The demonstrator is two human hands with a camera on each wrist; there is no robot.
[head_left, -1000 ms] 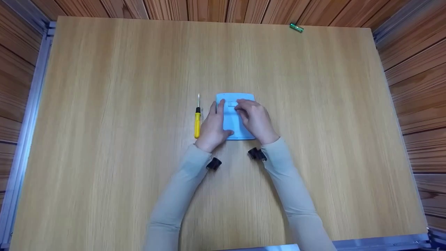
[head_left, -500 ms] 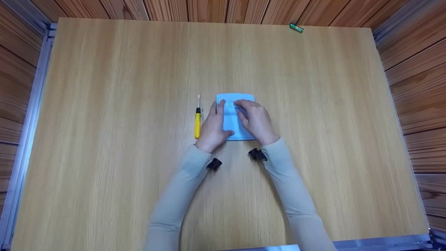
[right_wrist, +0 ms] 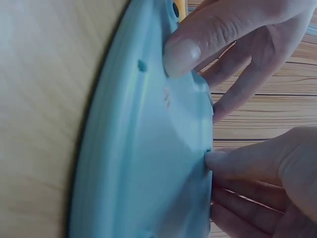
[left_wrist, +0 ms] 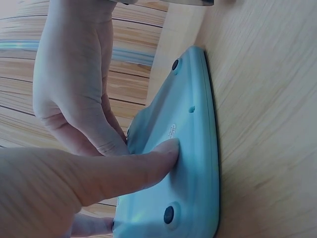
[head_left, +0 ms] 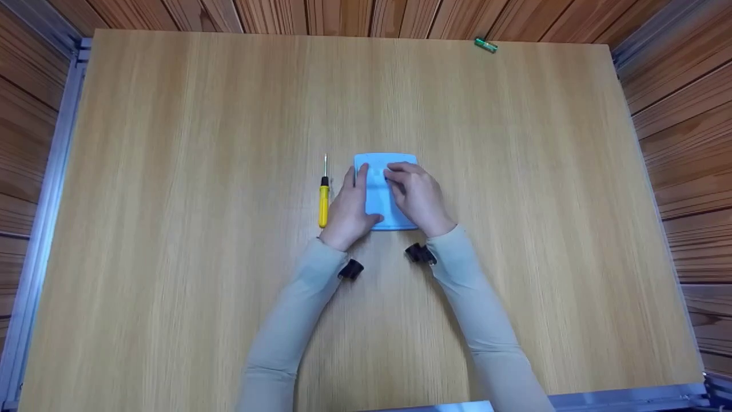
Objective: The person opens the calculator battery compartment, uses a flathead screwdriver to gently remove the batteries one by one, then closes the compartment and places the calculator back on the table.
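A light blue plastic device [head_left: 390, 216] lies on the table with its underside up. Round dark feet, a screw hole and a small label show on it in the left wrist view. My left hand [head_left: 349, 209] rests over its left side with straight fingers, the thumb pressing near the front edge. My right hand [head_left: 423, 194] has bent fingers and the thumb close together over the far part, near a small rectangular cover [head_left: 376, 171]. Whether the fingertips pinch anything is hidden. Left of the device is a yellow screwdriver [head_left: 323, 203], its metal tip pointing away.
A green battery [head_left: 486, 45] lies at the far edge of the wooden table [head_left: 200, 171], toward the right. Wood-plank walls and metal rails border the table. A small black camera sits at each wrist.
The right fingertips have shifted slightly over the far part of the device. A dark opening visible there half a second ago no longer shows. The left hand and device stay put.
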